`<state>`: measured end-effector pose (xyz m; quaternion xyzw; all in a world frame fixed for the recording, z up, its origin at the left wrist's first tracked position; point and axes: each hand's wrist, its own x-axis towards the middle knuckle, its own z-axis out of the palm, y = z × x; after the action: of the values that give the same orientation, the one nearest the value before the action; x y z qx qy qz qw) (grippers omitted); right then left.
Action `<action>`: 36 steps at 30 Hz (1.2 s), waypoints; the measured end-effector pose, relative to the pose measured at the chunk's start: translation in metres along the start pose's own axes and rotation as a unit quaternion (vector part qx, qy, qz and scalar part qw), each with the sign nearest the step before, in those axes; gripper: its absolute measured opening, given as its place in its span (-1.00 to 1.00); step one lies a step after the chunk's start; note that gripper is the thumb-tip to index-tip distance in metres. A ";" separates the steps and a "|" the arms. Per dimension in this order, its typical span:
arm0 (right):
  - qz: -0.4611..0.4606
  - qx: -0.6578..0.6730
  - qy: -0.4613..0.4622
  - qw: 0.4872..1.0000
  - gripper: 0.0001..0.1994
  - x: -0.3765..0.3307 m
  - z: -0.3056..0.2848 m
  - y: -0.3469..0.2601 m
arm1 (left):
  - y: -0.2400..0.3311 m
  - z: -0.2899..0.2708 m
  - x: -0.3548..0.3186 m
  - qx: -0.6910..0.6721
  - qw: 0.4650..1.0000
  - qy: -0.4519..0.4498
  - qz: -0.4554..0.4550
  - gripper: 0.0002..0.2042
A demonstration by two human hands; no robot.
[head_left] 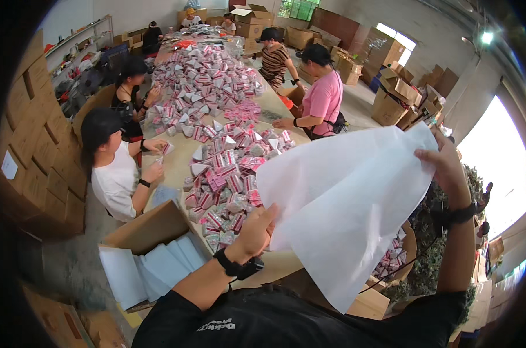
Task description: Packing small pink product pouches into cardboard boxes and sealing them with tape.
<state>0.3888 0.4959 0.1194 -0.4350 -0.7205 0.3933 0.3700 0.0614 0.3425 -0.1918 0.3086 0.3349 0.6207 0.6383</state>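
Holding up a large, thin, translucent white sheet [344, 203] in the air before the body, gripped its lower-left edge with the left hand [253, 233], with thumb pressed in toward curled fingers, and its upper-right corner with the right hand [445, 162], with thumb on the near face and other fingers partly hidden behind. Faced a long tan table [179, 152] heaped with small, clear-wrapped, pink-and-white packets [211, 84]. Had an open brown cardboard box [142, 233] of folded white sheets [173, 261] left of the left forearm.
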 end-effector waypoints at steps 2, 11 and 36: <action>0.006 -0.014 0.038 0.999 -0.47 -0.006 -0.018 0.027 | -0.012 0.019 0.002 -0.058 0.994 -0.084 0.028 -0.36; 0.026 -0.149 0.156 0.976 -0.37 -0.032 -0.055 0.086 | 0.004 0.125 0.010 0.020 0.982 -0.180 0.044 -0.03; 0.198 0.395 0.076 0.894 -0.47 -0.150 -0.072 0.328 | -0.016 0.102 0.229 0.351 0.920 -0.015 -0.177 -0.58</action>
<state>0.6145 0.4780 -0.1710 -0.4157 -0.3746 0.6764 0.4789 0.1553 0.5728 -0.1553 0.4579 0.5706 0.3359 0.5932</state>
